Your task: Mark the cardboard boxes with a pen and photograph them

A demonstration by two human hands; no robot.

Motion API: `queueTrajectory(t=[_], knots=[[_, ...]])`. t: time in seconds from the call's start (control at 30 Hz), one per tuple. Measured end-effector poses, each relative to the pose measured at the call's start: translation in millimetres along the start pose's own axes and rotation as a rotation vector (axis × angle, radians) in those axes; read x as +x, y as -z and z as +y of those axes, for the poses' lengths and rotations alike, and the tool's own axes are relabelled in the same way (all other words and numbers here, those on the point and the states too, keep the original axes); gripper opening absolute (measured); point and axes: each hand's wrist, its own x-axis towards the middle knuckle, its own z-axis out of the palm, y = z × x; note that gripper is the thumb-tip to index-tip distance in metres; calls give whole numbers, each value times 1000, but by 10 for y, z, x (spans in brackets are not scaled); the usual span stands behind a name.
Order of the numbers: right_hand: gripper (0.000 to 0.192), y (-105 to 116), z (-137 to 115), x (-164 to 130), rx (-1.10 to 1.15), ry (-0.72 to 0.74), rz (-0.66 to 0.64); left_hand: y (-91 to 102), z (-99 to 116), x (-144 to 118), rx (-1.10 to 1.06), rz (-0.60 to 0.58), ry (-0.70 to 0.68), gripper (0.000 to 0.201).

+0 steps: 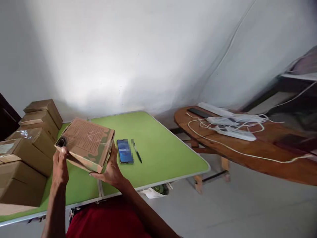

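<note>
Both hands hold up a cardboard box (86, 140) above the left part of the green table (158, 145). The box is tilted, and its top carries printed text and green leaf-like patches. My left hand (60, 165) grips the near left corner with the thumb on top. By that thumb is a dark round shape (61, 142); I cannot tell if it is a hole or a separate ring. My right hand (111, 170) supports the right end, its fingers partly hidden behind and under the box. Right of the box, a smartphone (124, 151) and a pen (137, 153) lie on the table.
Several cardboard boxes (32, 142) line the table's left side. A white wall (138, 59) stands behind. To the right, a wooden table (235, 152) bears tangled white cables (228, 120), power strips and a dark flat object (198, 112). A gap separates the two tables.
</note>
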Motion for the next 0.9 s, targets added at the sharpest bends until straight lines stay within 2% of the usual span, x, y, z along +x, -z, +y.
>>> queueTrajectory(t=[0.07,0.23,0.37,0.47,0.53,0.67,0.8,0.9], knots=[[178,-57,4,-50,95,-36,36,-168,-56,189,-69,-2,-29,67],[125,-24,-4,-100,381,-87,93,-541,-95,586,-145,-107,-82,67],[116,123,-32,-87,384,-114,60,-708,-8,636,-159,-213,-132,74],[108,281,-72,-88,399,-141,34,-748,59,577,-157,-285,-129,84],[95,412,-131,-53,423,-157,30,-742,90,522,-151,-329,-108,94],[66,679,-374,214,445,-204,65,-707,138,415,-106,-382,-87,97],[65,817,-655,562,360,-198,35,-693,178,332,-2,-387,-114,95],[64,821,-742,681,293,-186,-1,-695,190,299,11,-361,-94,95]])
